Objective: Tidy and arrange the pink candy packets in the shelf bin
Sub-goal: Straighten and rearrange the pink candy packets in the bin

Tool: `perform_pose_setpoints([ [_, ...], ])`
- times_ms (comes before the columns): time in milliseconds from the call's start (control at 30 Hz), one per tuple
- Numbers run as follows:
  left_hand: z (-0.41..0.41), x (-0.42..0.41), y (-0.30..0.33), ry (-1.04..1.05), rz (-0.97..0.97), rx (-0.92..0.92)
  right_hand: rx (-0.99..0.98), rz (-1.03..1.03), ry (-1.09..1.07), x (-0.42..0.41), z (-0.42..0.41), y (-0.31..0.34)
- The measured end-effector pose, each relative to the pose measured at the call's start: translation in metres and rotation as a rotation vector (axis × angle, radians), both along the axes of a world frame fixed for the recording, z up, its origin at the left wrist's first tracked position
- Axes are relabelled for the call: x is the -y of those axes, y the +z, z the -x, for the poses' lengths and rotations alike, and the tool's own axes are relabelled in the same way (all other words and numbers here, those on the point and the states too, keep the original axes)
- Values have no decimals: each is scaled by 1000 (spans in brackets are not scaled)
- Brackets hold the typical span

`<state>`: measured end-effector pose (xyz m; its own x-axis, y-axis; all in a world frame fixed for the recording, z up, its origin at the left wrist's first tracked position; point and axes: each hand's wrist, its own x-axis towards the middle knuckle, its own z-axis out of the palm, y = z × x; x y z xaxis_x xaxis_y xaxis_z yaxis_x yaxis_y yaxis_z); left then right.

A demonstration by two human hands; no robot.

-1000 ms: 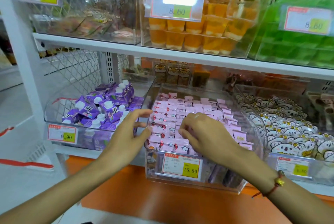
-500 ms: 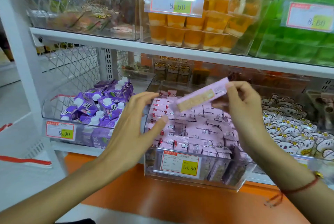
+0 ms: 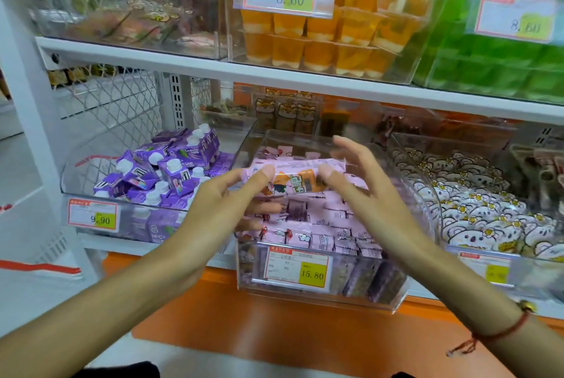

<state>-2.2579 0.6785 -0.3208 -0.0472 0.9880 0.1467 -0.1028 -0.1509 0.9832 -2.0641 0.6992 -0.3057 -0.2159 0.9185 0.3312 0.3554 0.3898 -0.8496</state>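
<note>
A long pink candy packet (image 3: 294, 177) with orange print hangs level above the clear shelf bin (image 3: 320, 295). My left hand (image 3: 219, 213) pinches its left end between thumb and fingers. My right hand (image 3: 363, 191) pinches its right end with the thumb underneath and the other fingers spread above. Rows of small pink candy packets (image 3: 323, 234) fill the bin below, standing on edge. A price tag reading 15.80 (image 3: 297, 267) is fixed to the bin's front.
A bin of purple drink cartons (image 3: 164, 170) stands to the left, a bin of white bear-face packets (image 3: 476, 209) to the right. Orange jelly cups (image 3: 332, 39) and green packs (image 3: 500, 57) sit on the shelf above. An orange ledge (image 3: 274, 332) runs below.
My right hand lifted a long pink packet out of the bin. My left hand moved in from the bin's left side and took its other end; the packet is now level, print facing me.
</note>
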Motion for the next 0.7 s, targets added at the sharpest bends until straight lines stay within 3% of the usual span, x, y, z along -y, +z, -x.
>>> perform_pose_setpoints([
  [133,0,2,0,-6,9,-26,165,-235,88,2,7,-6],
  [267,5,0,0,-24,-60,-137,36,-43,93,-3,7,-6],
  [400,6,-1,-1,-16,-246,-202,-27,45,143,-10,4,-12],
  [467,7,-4,1,69,-312,-226,94,35,140,-12,1,-18],
  [567,14,-10,4,182,-381,-289,543,-146,5,-17,-9,-26],
  [700,16,-10,-1,114,-421,-436,652,-150,6,-18,-15,-24],
])
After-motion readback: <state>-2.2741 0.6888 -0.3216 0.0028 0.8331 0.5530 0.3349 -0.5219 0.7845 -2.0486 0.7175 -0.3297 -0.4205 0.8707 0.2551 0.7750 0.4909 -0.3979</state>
